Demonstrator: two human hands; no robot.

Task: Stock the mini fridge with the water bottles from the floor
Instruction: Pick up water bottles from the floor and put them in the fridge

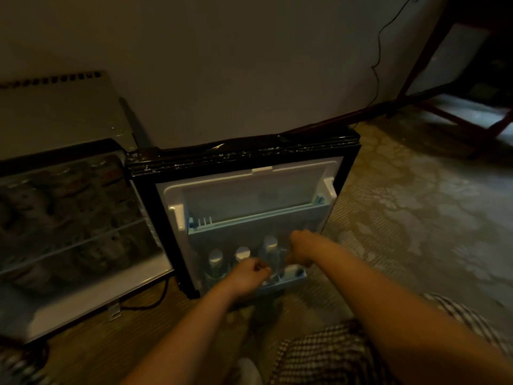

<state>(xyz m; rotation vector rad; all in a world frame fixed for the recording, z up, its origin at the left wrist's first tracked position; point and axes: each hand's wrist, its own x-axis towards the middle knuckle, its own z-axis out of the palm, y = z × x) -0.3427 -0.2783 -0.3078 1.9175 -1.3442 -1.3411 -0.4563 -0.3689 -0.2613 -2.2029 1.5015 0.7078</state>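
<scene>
One black mini fridge [69, 223] stands open, its pale blue lower door rack [291, 279] carrying three clear white-capped water bottles [242, 254]. Left hand [249, 272] and right hand [301, 252] grip the rightmost bottle [270, 245]. No bottles show on the floor, so stocking looks nearly finished.

A thin black cable [379, 45] ran down the pale wall [249, 79]. A dark wooden frame [422, 55] stood at the right on the patterned carpet [416, 218]. Checked cloth [319, 357] showed at the bottom edge.
</scene>
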